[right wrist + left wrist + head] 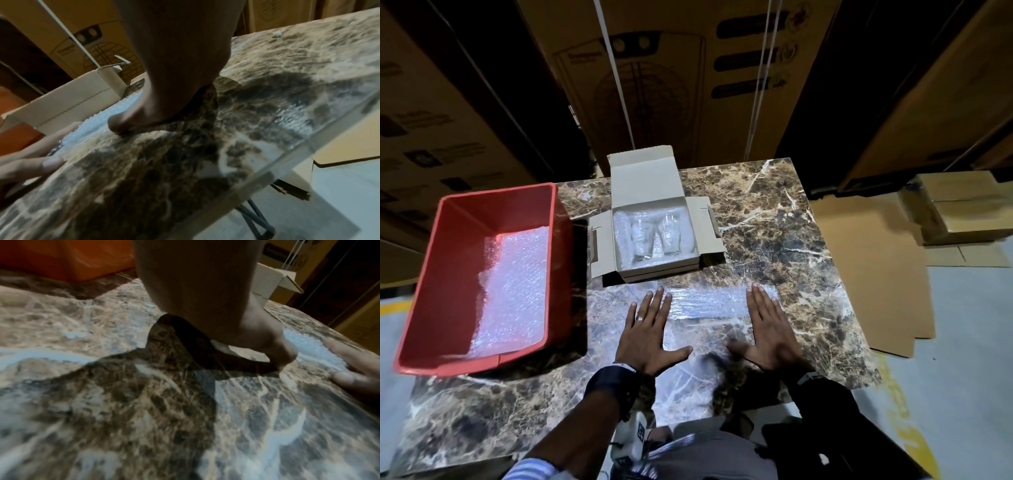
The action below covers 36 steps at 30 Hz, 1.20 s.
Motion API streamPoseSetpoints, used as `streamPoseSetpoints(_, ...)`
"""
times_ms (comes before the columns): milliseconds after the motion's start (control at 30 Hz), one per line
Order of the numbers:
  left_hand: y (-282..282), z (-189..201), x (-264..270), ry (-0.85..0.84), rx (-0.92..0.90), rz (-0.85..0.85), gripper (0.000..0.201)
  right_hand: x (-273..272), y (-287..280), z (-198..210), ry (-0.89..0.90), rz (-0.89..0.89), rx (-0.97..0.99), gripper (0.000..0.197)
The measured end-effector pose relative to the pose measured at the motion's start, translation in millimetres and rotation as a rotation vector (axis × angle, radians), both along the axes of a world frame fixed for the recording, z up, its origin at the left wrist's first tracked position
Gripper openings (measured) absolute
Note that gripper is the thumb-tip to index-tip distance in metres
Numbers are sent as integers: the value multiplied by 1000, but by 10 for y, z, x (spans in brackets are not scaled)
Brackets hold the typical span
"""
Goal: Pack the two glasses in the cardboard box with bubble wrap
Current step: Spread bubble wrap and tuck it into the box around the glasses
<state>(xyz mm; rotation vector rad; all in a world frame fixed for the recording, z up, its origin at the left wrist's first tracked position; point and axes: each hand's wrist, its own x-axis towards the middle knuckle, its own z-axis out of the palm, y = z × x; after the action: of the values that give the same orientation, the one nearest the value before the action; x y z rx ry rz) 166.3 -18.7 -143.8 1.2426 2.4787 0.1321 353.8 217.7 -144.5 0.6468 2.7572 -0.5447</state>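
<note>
Left hand (652, 325), right hand (768, 325): spread flat, fingers straight, pressing bubble wrap sheet (709, 303) onto marble table (774, 212). Two glasses (655, 236): lying in open cardboard box (654, 236), on wrap. Step: likely smoothing top layer. Next: lift sheet, lay over glasses.

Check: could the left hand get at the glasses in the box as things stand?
Probably yes: the left hand lies flat on the bubble wrap sheet, the cardboard box just beyond stands open, and nothing covers the glasses.
</note>
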Motion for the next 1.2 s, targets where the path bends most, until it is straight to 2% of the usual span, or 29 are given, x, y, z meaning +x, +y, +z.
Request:
streamPoseSetpoints(200, 24, 24, -11, -34, -13, 14, 122, -21, 15, 21, 56, -51, -60, 129)
streamPoseSetpoints(267, 31, 27, -12, -41, -17, 17, 123, 22, 77, 39, 118, -34, -103, 113)
streamPoseSetpoints(400, 65, 58, -27, -45, -2, 28, 126, 78, 307, 218, 267, -43, -269, 59)
streamPoseSetpoints(533, 137, 158, -41, -30, 18, 52, 118, -122, 457, 342, 291, -27, -50, 34)
streamPoseSetpoints(633, 180, 214, -37, -20, 27, 80, 107, -262, 499, 335, 151, -20, 4, 41)
streamPoseSetpoints(733, 206, 226, -1, -41, 41, 108, 105, -312, 497, 325, 52, -56, -8, 50)
streamPoseSetpoints(800, 229, 224, 52, -32, 66, 119, 105, -313, 497, 303, 57, -70, -24, 44)
streamPoseSetpoints(867, 251, 230, 132, -21, 93, 117, 103, -307, 504, 299, 64, -101, -77, 26)
streamPoseSetpoints(900, 263, 238, 172, -20, 104, 113, 102, -303, 518, 304, 60, -135, -128, 14)
streamPoseSetpoints(933, 273, 247, 222, -20, 119, 109, 101, -294, 522, 321, 48, -169, -190, 11)
streamPoseSetpoints(1200, 382, 195, 687, 12, 214, 32, 92, 12, 423, 395, 78, -376, -698, 31)
